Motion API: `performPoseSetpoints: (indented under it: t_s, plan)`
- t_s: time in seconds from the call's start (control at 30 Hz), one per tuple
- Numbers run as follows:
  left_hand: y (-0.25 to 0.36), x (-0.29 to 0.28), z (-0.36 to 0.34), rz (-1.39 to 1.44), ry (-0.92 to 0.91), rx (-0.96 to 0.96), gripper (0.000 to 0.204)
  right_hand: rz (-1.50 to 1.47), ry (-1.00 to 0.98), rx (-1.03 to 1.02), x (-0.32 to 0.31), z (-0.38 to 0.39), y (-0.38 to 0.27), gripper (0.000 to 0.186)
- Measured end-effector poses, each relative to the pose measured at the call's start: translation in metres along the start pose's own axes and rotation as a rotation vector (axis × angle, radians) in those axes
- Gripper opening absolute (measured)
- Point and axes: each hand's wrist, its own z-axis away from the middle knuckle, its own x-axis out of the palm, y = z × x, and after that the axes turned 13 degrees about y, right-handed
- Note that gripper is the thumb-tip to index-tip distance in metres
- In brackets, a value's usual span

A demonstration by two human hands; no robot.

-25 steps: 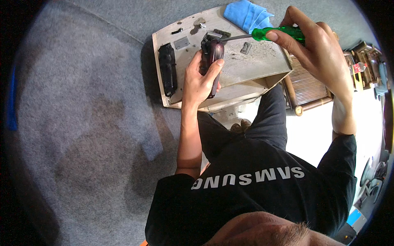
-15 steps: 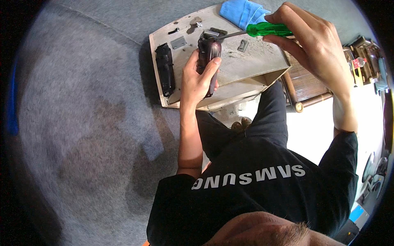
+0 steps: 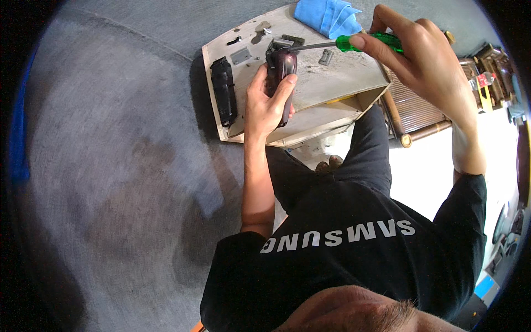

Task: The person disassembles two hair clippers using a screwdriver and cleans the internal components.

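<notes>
My left hand point(image 3: 264, 109) is closed around a dark maroon hair clipper point(image 3: 286, 65), held over the near left part of a worn whitish table point(image 3: 348, 80). My right hand point(image 3: 417, 55) grips the green handle of a screwdriver point(image 3: 343, 43) from the right, thumb along the handle and fingers curled over it. The metal shaft runs left, and its tip meets the clipper's upper end near the blade; exactly what it touches is too small to make out. Left of the clipper lies a long black housing piece point(image 3: 223, 93). A flat grey plate point(image 3: 241, 56) rests just beyond it.
A folded blue cloth point(image 3: 326, 17) lies at the table's far edge. A small grey part point(image 3: 326, 57) sits right of the clipper, and a small black part point(image 3: 234, 41) at the far left. A bamboo bench point(image 3: 415, 108) stands to the right.
The screwdriver handle has turned within my right fingers, which now cover more of its far end. My right hand has shifted slightly right. My left hand still holds the clipper in place.
</notes>
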Motion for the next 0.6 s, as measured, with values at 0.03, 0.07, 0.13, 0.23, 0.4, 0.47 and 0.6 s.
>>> performPoseSetpoints:
  t_s: [0.03, 0.07, 0.13, 0.23, 0.4, 0.47, 0.6]
  plan:
    - [0.000, 0.002, 0.000, 0.013, 0.003, 0.016, 0.030, -0.011, 0.099, -0.055, 0.021, 0.007, 0.018, 0.034]
    - [-0.001, 0.002, 0.000, 0.008, 0.005, 0.019, 0.030, -0.022, 0.196, -0.104, 0.030, 0.008, 0.022, 0.030]
    - [-0.001, 0.001, -0.001, 0.004, 0.032, -0.019, 0.029, 0.001, 0.245, -0.209, 0.032, 0.009, 0.020, 0.031]
    - [-0.002, 0.000, -0.001, -0.008, 0.027, -0.015, 0.029, 0.051, 0.302, -0.322, 0.029, 0.007, 0.018, 0.032]
    - [-0.001, 0.001, 0.000, -0.003, 0.024, -0.021, 0.030, 0.392, 0.280, -0.403, 0.021, 0.001, 0.011, 0.039]
    - [-0.001, 0.001, -0.001, -0.006, 0.023, -0.024, 0.030, 0.243, 0.492, -0.540, 0.031, 0.001, 0.010, 0.031]
    - [0.001, 0.000, 0.000, -0.018, 0.018, -0.016, 0.030, 0.120, 0.471, -0.446, 0.037, 0.005, 0.007, 0.026]
